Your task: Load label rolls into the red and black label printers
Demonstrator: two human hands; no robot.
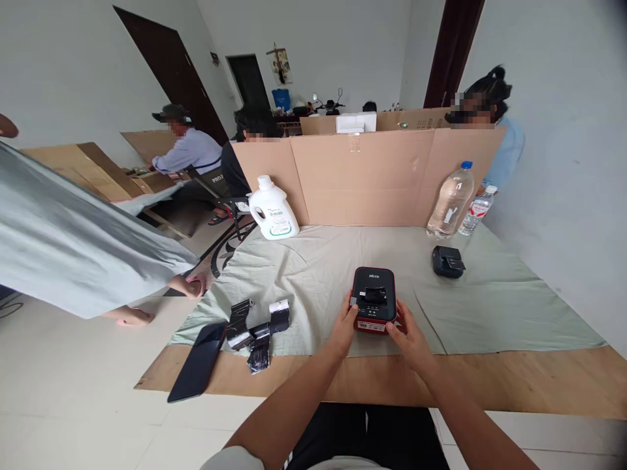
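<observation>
My left hand [343,326] and my right hand [409,331] grip a black-and-red box [374,294] from its two near sides. White print marks its dark top, a small shiny black piece [376,295] shows there, and a pale label runs along its red front edge. The box is on or just over the cloth; I cannot tell which. To the left of my left hand lie several small rolls wrapped in shiny black film [259,329]. A small black device [448,262] sits to the right, beyond my right hand.
A dark tablet [198,361] overhangs the table's left front corner. Along the back stand a cardboard screen [362,179], a white jug [274,210], a large clear bottle [451,202] and a smaller bottle [477,211]. Other people sit behind; one person stands at left.
</observation>
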